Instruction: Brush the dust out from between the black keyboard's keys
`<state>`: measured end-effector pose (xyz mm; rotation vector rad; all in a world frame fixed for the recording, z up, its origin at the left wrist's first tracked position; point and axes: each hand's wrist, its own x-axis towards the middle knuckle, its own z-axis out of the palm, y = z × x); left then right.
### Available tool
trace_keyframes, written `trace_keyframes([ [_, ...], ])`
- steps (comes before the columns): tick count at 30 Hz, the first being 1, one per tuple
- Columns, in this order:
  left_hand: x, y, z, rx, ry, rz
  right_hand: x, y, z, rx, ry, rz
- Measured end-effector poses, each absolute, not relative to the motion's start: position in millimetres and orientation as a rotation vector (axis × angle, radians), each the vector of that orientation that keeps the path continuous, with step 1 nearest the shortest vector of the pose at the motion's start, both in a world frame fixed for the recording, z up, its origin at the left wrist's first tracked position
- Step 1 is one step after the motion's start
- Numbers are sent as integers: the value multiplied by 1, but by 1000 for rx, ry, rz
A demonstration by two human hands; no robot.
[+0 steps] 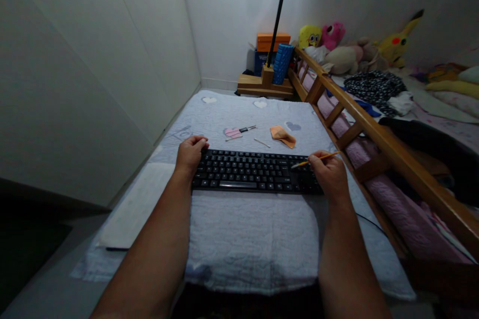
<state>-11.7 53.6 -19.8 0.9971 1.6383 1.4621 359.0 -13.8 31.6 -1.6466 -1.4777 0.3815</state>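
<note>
A black computer keyboard point(247, 172) lies flat on a light quilted cloth in front of me. My left hand point(191, 154) is closed around its far left corner; the fingertips are partly hidden. Over the number pad, my right hand point(329, 172) pinches a small brush point(304, 163) with a yellow-orange handle, its pale tip pointing left and down toward the keys. Just beyond the keyboard lie a cotton swab point(262, 143), a crumpled orange cloth point(283, 136) and a thin tool with a black grip point(245, 129). Another thin white stick point(234, 138) lies near that tool.
A wooden bed rail point(359, 119) runs along the right, with plush toys point(342, 60) and clothes behind it. At the far end stand a lamp pole point(279, 15) on a wooden base, a blue roller point(283, 62) and an orange box point(273, 41). A cable point(372, 222) trails at right.
</note>
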Motion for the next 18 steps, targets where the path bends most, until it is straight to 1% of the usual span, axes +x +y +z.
trace_keyframes([
  [6, -12, 55, -21, 1005, 1644, 1461, 356, -8, 22, -1599, -1472, 492],
  [13, -12, 55, -20, 1003, 1635, 1458, 357, -8, 24, -1680, -1532, 365],
  [18, -11, 54, -19, 988, 1628, 1462, 356, -13, 33, -1700, -1466, 405],
])
